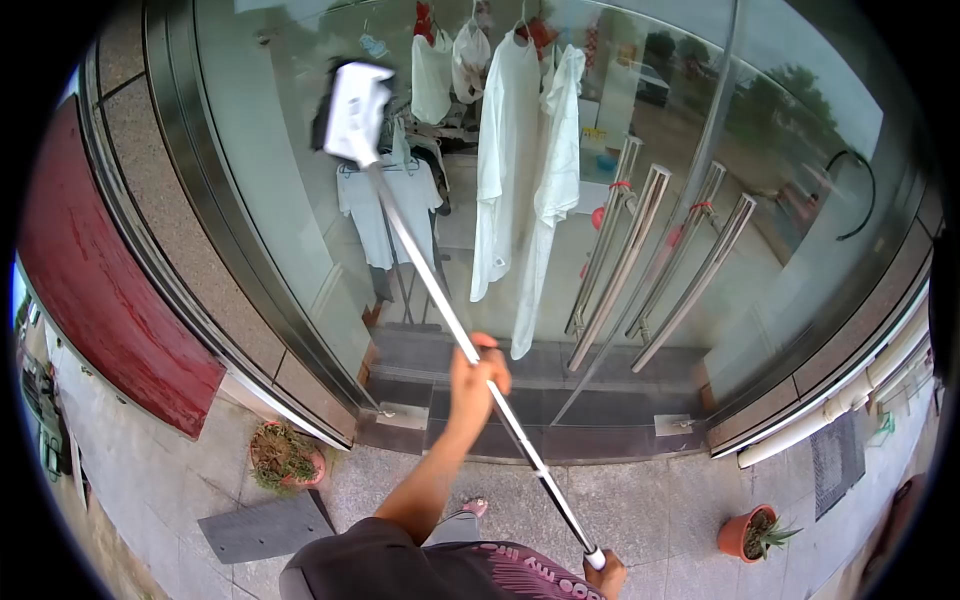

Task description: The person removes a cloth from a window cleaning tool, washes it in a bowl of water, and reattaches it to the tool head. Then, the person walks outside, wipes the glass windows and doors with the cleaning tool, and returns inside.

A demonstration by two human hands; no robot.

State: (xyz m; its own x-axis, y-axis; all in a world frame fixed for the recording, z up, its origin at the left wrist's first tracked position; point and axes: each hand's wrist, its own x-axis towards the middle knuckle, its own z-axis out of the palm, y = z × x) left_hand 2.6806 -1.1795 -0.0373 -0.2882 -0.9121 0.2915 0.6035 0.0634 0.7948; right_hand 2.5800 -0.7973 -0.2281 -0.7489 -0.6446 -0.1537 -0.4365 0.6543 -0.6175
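While gripping the mop [430, 280] with both hands, reaches slantwise up the glass [290, 170] to its top left. Has the left hand [480, 374] closed round the middle of the pole [442, 308] and the right hand [605, 576] clamped about its lower end, down at the right. Holds the mop head [357, 108] high by the pane, white back to the camera, dark fringe behind — too blurred there to tell whether touching. Stands on grey paving [640, 510], with one foot [475, 506] in sight just short of the sill [560, 447].

Faces a tall, clear surface, edged at the left by a steel frame [235, 200] and fitted right of the middle with long steel handles [617, 270], some bearing red ties near the top. Mirrors trees and a car toward the upper right. Looks, through the glass, into a room hung along the top with white clothes [505, 150], with a pale T-shirt [365, 205] lower at the left and a dark step [420, 385] just inside.

Flanked outside by a bushy plant [285, 457] in a pot at the left — near a dark mat [265, 527] — and by a spiky plant [775, 537] at the right. Bordered farther left by a red panel [115, 270], farther right by a white pipe [845, 405].
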